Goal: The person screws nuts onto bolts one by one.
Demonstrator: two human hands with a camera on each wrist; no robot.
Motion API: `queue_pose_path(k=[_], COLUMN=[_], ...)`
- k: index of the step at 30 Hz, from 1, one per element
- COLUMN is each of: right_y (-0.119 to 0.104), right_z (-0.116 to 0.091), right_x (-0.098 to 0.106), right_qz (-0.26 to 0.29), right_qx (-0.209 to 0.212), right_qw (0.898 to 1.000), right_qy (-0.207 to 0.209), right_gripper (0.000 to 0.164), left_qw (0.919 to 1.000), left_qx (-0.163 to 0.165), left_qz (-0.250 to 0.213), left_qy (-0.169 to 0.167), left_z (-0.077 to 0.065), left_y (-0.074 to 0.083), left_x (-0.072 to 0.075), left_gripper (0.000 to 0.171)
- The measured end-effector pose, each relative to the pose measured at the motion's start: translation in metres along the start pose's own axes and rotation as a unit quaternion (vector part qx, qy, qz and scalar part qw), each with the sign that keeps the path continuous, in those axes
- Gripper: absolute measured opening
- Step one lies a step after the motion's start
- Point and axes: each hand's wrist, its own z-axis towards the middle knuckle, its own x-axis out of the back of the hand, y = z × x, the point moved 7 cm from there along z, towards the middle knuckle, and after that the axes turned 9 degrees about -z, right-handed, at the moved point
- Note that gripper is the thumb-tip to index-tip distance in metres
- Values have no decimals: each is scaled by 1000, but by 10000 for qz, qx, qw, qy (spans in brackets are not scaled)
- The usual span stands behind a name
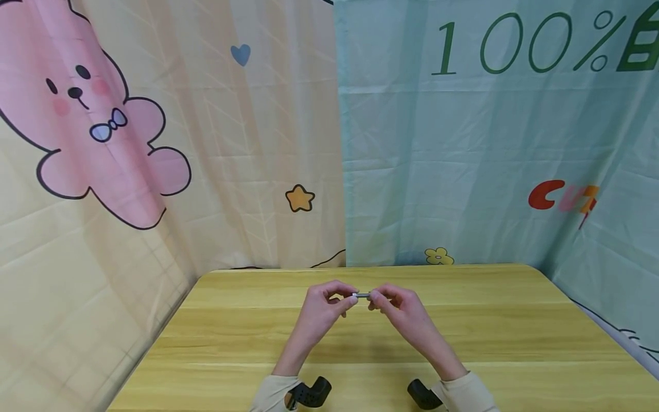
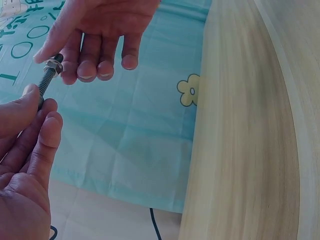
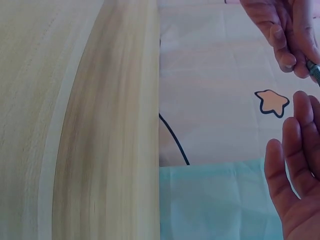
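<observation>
- Wooden table (image 1: 247, 343): below the bolt (image 2: 47, 81), which is held up off it.
- Left hand (image 1: 322, 306): thumb and fingertips pinched on the bolt's one end; what shape that end has, the fingers mostly hide.
- Right hand (image 1: 401, 308): thumb and forefinger pinched about the bolt's far end, the other fingers loose beside it.
- Bolt: lies between both hands' fingertips; probably light, stiff, hardly fragile, its slim shank apt to roll. Best gripped at the ends.
- Nut (image 2: 53, 65): on the bolt near the right fingertips; its flats should give surer purchase.
</observation>
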Motion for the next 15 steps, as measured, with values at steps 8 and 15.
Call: queue_pose_path(k=[8, 15], right_y=[-2, -9], right_z=[-1, -1], right_x=[1, 3], right_qz=[48, 180], right_qx=[204, 787], right_qw=[9998, 9967], right_qy=[-55, -9], right_gripper=[25, 26], left_qw=[10000, 10000], left_qx=[-48, -32], left_qz=[-37, 8], left_qy=[28, 68], left_z=[1, 2], left_y=[-3, -4], left_x=[1, 2], left_gripper=[8, 9])
